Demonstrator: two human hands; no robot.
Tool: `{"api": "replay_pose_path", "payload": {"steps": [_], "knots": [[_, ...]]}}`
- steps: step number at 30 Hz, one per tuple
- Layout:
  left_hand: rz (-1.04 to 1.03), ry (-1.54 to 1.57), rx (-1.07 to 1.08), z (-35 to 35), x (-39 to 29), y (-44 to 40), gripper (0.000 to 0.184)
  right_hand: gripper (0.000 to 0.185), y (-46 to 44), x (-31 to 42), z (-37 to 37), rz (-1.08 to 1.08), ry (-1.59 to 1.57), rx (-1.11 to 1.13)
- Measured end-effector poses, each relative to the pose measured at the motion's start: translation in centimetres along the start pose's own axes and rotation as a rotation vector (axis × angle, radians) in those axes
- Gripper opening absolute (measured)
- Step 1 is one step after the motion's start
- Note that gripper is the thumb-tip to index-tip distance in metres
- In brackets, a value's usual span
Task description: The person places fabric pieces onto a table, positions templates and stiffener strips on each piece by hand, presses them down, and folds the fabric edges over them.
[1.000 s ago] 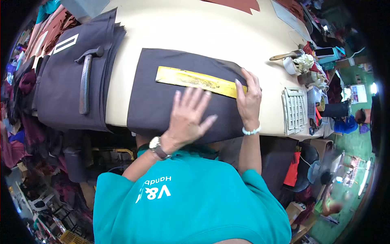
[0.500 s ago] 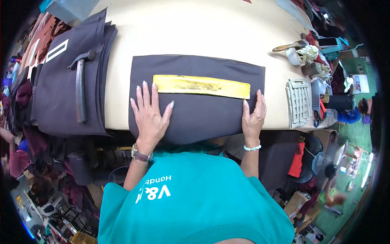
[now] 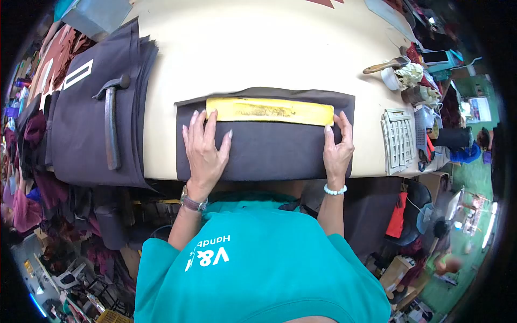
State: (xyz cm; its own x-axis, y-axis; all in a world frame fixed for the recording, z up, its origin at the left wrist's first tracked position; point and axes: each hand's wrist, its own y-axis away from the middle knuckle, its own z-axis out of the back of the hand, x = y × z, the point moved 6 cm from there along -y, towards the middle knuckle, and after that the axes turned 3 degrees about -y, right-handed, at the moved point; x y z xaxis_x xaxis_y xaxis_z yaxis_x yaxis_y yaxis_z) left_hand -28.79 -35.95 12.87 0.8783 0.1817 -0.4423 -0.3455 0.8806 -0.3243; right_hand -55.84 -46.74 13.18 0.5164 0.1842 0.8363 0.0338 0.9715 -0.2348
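Note:
A dark cloth piece (image 3: 269, 153) lies at the table's front edge, its far edge raised in a low ripple. Across its upper part rests a yellow strip (image 3: 269, 110) with dark smudges. My left hand (image 3: 205, 148) lies on the cloth with fingers apart, its fingertips touching the strip's left end. At the strip's right end is my right hand (image 3: 338, 145), the end of the strip between its thumb and fingers.
A hammer (image 3: 111, 121) lies on a stack of dark cloth (image 3: 86, 140) at the left. To the right are pale slatted pieces (image 3: 397, 141), a brush (image 3: 385, 65), a white cup (image 3: 390, 79) and a basket. A grey-blue box (image 3: 97, 19) stands at the back left.
My left hand first moved from below the strip to its left end. The cloth and strip shifted, and the cloth's far edge now ripples closer to the strip.

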Motion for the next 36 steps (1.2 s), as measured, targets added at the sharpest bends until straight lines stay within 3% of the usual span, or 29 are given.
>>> {"api": "replay_pose_path", "payload": {"steps": [7, 13, 36], "knots": [[-0.005, -0.078, 0.016, -1.1, 0.6, -1.1, 0.047, 0.041, -0.3, -1.0, -1.5, 0.150, 0.382, 0.162], [0.003, -0.134, 0.015, -0.9, 0.1, -1.2, 0.045, 0.040, -0.3, -0.3, -2.1, 0.185, 0.505, 0.118], [-0.022, -0.178, 0.055, -1.6, 0.3, -1.1, 0.049, 0.045, -0.2, -0.7, -2.4, 0.171, 0.527, 0.176]]}}
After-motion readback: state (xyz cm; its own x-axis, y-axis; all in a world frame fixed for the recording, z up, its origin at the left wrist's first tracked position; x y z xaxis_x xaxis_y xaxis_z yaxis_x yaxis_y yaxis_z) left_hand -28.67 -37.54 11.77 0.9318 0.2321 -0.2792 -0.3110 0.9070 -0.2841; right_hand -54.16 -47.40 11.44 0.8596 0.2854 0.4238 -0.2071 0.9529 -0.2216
